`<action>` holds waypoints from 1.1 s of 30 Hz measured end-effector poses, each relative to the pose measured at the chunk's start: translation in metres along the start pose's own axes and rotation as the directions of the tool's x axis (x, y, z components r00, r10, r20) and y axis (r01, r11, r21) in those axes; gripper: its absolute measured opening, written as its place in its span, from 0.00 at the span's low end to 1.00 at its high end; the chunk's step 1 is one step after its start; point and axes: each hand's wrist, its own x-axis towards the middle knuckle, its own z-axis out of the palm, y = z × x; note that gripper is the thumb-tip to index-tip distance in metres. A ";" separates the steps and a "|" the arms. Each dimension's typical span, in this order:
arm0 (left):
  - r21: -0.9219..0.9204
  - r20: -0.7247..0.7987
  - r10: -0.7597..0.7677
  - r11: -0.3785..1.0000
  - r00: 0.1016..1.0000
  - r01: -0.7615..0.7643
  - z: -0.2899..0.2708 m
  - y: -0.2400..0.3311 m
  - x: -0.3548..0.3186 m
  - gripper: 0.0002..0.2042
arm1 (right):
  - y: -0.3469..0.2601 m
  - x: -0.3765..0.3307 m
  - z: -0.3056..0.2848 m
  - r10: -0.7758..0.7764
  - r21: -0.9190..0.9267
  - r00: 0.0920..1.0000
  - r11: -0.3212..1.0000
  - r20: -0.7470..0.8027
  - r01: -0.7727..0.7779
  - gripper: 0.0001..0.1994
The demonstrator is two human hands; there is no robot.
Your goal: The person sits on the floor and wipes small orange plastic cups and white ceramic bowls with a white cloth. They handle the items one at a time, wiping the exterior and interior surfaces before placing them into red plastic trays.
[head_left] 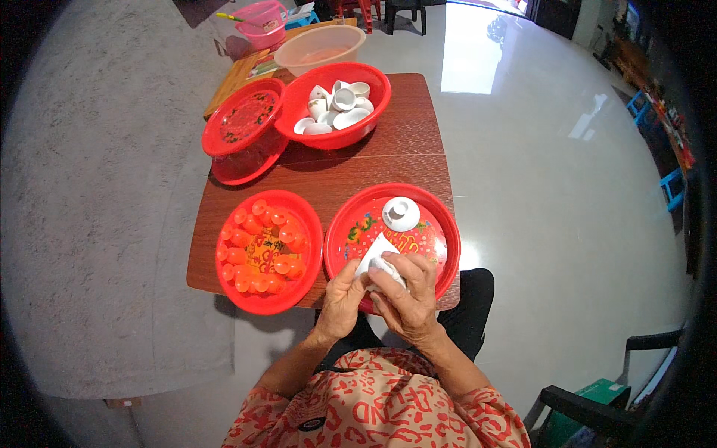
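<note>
In the head view, both hands meet over the near part of the right-hand red tray [452,243]. The right hand [409,293] curls its fingers over a pale rounded piece [390,272], probably a small cup, and the left hand [341,305] pinches at the left edge of the white wrap [380,245] around it; whether the wrap is cloth or paper I cannot tell. The fingers hide most of the piece.

The likeliest trouble is a slip: the piece looks smooth and rounded, and with the wrap between skin and surface, a twist could squeeze it out. Being low over the tray, it would probably strike the tray floor or the white footed cup [401,214], which sits upside down just beyond, and either could chip. A drop nearer the body could miss the rim and reach the floor [553,216].

Both trays lie close to the near edge of the brown table [381,168], so a forearm pressing down might tip one. The left-hand red tray [317,257] carries small orange cups [237,237], loose enough to roll if knocked.

At the far side, white cups [351,118] lie jumbled in a red basin [381,91]; pulling one out carelessly could set others sliding and knocking together.
</note>
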 end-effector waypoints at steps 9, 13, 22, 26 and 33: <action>0.276 0.089 -0.018 0.961 0.996 -0.007 -0.004 0.019 -0.007 0.14 | 0.016 0.017 -0.010 0.157 0.227 0.987 0.961 0.031 -0.160 0.21; 0.263 0.130 -0.022 0.965 0.991 -0.013 -0.008 0.022 -0.012 0.14 | 0.019 0.018 -0.012 0.325 0.429 0.940 0.837 0.107 -0.339 0.15; -0.270 0.120 0.079 0.962 0.990 -0.045 -0.004 0.008 -0.012 0.17 | 0.017 0.007 -0.003 0.626 0.776 0.703 0.238 0.337 -0.584 0.20; -0.340 0.067 0.126 0.936 0.990 -0.096 -0.001 0.003 -0.006 0.17 | 0.012 0.003 0.002 0.679 0.813 0.622 0.064 0.390 -0.579 0.19; -0.223 0.055 0.103 0.971 0.993 -0.089 -0.005 0.003 -0.003 0.17 | 0.012 0.005 -0.018 0.441 0.297 0.897 0.860 -0.025 -0.415 0.17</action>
